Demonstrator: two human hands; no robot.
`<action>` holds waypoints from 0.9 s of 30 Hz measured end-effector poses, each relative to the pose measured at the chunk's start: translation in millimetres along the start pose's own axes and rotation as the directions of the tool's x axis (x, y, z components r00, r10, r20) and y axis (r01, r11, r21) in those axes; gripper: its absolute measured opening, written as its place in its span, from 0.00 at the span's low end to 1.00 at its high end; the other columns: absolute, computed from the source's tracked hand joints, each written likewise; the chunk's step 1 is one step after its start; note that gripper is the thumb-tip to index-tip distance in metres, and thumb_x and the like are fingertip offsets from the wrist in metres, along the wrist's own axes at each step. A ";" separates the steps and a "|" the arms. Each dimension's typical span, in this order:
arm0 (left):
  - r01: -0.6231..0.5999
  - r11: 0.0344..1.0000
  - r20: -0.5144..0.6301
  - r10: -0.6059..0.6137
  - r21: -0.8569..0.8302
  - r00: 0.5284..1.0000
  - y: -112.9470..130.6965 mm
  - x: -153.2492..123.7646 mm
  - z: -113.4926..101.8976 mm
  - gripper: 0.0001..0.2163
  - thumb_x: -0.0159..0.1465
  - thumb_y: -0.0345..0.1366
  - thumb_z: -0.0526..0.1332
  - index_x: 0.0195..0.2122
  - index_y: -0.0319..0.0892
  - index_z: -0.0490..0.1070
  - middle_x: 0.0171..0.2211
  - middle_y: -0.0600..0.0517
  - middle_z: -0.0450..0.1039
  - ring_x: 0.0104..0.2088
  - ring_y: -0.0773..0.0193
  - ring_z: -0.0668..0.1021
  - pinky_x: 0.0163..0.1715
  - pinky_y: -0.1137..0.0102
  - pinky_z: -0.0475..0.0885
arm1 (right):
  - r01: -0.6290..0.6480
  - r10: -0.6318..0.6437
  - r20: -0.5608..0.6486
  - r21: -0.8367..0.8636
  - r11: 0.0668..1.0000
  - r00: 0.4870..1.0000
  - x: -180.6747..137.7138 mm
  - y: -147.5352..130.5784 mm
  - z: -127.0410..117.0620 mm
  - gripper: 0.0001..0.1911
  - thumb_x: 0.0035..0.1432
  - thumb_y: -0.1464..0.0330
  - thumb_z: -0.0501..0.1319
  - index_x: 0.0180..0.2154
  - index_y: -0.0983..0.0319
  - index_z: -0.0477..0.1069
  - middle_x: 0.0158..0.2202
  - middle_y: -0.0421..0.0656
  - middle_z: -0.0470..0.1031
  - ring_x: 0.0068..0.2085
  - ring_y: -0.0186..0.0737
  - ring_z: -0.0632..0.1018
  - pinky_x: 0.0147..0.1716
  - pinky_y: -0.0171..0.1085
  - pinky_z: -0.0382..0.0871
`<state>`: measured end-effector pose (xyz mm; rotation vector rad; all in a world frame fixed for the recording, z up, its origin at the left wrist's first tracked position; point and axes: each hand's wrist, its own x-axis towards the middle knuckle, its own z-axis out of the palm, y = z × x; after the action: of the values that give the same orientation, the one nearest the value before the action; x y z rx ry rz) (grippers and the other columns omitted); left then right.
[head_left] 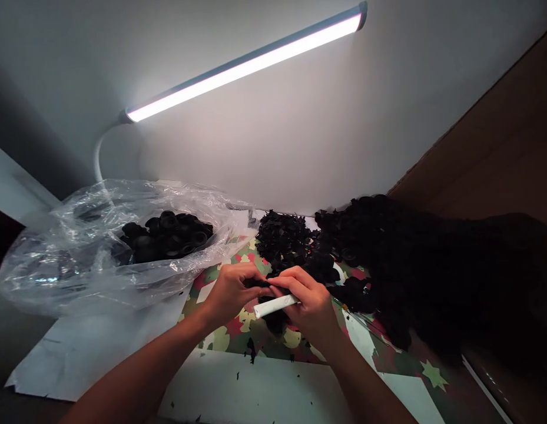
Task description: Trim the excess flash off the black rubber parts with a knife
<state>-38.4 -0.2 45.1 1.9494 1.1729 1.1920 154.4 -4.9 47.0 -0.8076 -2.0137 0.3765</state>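
Note:
My left hand (231, 291) and my right hand (309, 300) meet over the patterned sheet (238, 335) in the middle of the table. Together they pinch a small black rubber part (257, 283) between their fingertips. My right hand also grips a white stick-like tool (275, 306) that points left under the fingers. A heap of black scraps (284, 235) lies just behind the hands. A large pile of black rubber parts (401, 259) spreads to the right.
A clear plastic bag (100, 253) holding black round parts (167, 235) lies at the left. A lit tube lamp (247, 65) hangs overhead before a white wall. A brown board (498, 147) rises at the right. White paper (83, 353) covers the near left.

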 end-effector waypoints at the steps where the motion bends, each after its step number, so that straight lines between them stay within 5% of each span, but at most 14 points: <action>1: -0.021 1.000 0.000 0.021 0.018 1.000 0.2 -0.2 0.5 0.06 0.56 0.29 0.73 0.25 0.38 0.78 0.20 0.55 0.74 0.22 0.69 0.72 0.24 0.76 0.64 | 0.024 -0.024 0.003 -0.043 0.999 1.000 -0.2 -0.4 0.2 0.08 0.66 0.73 0.61 0.44 0.60 0.77 0.35 0.43 0.76 0.33 0.34 0.77 0.30 0.31 0.71; 10: -0.173 0.967 0.001 0.176 0.188 0.984 -1.7 -3.0 0.2 0.07 0.59 0.28 0.69 0.24 0.38 0.76 0.19 0.55 0.70 0.22 0.69 0.72 0.23 0.75 0.64 | 0.043 -0.051 -0.035 -0.214 0.976 0.998 0.0 -8.2 7.7 0.12 0.62 0.81 0.56 0.35 0.61 0.75 0.31 0.41 0.76 0.29 0.34 0.76 0.30 0.32 0.67; 14: -0.203 0.958 0.050 0.197 0.201 0.979 0.9 -4.4 -1.8 0.08 0.66 0.30 0.63 0.29 0.39 0.78 0.22 0.54 0.72 0.23 0.68 0.73 0.24 0.75 0.65 | -0.074 0.061 -0.083 -0.167 0.983 0.995 0.1 -11.7 12.1 0.10 0.59 0.78 0.57 0.31 0.60 0.73 0.29 0.40 0.74 0.28 0.34 0.74 0.28 0.32 0.65; 20: -0.238 0.949 -0.060 0.255 0.205 0.965 -2.4 -3.5 2.9 0.09 0.65 0.33 0.65 0.27 0.42 0.77 0.21 0.55 0.72 0.22 0.69 0.72 0.23 0.75 0.66 | -0.273 0.268 -0.110 -0.038 0.961 0.957 6.0 -14.2 15.4 0.08 0.56 0.76 0.56 0.30 0.60 0.72 0.29 0.39 0.72 0.29 0.35 0.72 0.28 0.32 0.64; 23: -0.302 0.945 -0.056 0.310 0.122 0.949 -0.4 -5.2 5.1 0.05 0.64 0.34 0.68 0.31 0.42 0.79 0.26 0.52 0.78 0.26 0.66 0.78 0.27 0.74 0.73 | -0.364 0.350 -0.185 -0.049 0.930 0.918 9.4 0.7 4.5 0.06 0.55 0.74 0.58 0.29 0.60 0.72 0.28 0.39 0.71 0.28 0.35 0.70 0.27 0.34 0.61; 27: -0.252 0.968 -0.071 0.251 0.002 0.965 3.3 -6.6 4.6 0.06 0.60 0.38 0.71 0.32 0.42 0.80 0.28 0.50 0.81 0.27 0.64 0.80 0.26 0.73 0.75 | -0.516 0.513 -0.312 0.081 0.853 0.799 7.4 27.8 -18.3 0.07 0.60 0.67 0.59 0.30 0.60 0.70 0.23 0.35 0.64 0.23 0.33 0.62 0.24 0.33 0.57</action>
<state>-34.4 -7.7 43.1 2.1138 0.9741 1.4019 178.0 19.8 46.6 -1.3381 -1.4660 0.5056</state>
